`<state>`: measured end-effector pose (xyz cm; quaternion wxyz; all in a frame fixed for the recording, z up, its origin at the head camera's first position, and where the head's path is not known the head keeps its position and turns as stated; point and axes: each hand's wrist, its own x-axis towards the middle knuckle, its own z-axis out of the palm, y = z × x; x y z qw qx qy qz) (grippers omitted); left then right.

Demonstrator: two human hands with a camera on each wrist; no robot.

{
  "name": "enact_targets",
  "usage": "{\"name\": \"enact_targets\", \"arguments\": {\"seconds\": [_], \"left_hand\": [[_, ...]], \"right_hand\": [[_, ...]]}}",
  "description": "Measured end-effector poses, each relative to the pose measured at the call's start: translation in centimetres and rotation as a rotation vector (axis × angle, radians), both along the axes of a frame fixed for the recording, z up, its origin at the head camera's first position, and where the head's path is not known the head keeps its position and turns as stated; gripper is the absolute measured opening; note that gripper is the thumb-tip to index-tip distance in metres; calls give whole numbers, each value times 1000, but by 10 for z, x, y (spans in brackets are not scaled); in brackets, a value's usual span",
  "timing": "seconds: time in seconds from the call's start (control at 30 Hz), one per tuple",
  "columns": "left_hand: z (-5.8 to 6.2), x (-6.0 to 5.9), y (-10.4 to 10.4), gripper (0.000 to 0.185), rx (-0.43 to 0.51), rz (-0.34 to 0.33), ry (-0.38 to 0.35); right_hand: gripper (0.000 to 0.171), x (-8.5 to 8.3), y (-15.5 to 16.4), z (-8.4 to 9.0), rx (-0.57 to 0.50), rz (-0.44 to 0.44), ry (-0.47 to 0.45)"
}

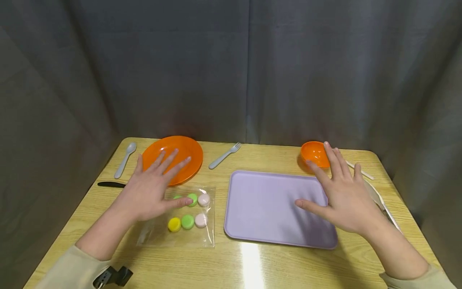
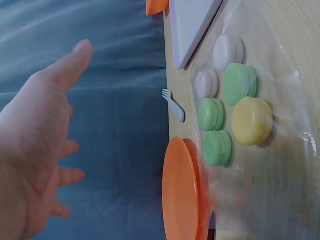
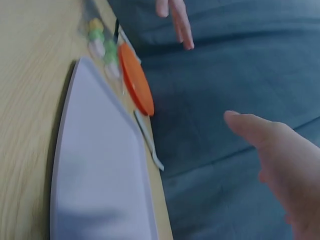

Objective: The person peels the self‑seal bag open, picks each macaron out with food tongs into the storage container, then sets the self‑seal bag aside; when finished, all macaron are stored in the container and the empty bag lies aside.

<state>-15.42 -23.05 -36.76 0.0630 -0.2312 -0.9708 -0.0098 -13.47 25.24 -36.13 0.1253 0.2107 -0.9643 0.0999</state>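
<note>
**Both hands spread above the table, holding nothing**

Your left hand [image 1: 149,190] hovers with its fingers straight and apart, over the near rim of the orange plate [image 1: 187,154] and the far left part of the clear bag of macarons [image 1: 180,218]. Its thumb points at the far row of macarons; the left wrist view shows the palm well above the bag, touching nothing. Inside the bag lie six macarons in two rows: green and pink far, yellow, green and pink near.

Your right hand [image 1: 343,196] is likewise flat, fingers fanned out, over the right edge of the lilac tray [image 1: 267,204], with the fingertips reaching toward the small orange bowl [image 1: 313,152] just beyond the tray's far right corner.

The bag lies just beside the tray's left edge, a narrow strip of wood between them. A grey fork [image 1: 224,155] lies between plate and tray, near the far edge. A grey spoon [image 1: 124,159] lies left of the plate and a black knife [image 1: 111,184] near the table's left edge. The wood nearest you, below bag and tray, is bare.
</note>
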Motion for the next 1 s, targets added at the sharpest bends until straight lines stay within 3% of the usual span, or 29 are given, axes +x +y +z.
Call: {"name": "enact_targets", "arguments": {"seconds": [0.2,0.37,0.5,0.67,1.0], "left_hand": [[-2,8,-6,101,84,-70,-40],[-10,9,-15,91,180,-137,-85],[-25,10,-21,85,248,-182,-153],[-46,11,-24,79,318,-206,-235],[-79,10,-27,77,379,-238,-327]], "right_hand": [[79,0,-16,3,-175,147,15],[69,0,-25,3,-323,217,-78],[65,1,-32,-3,-423,261,-158],[65,2,-45,-15,-509,309,-177],[56,1,-80,-40,-713,438,-300]]}}
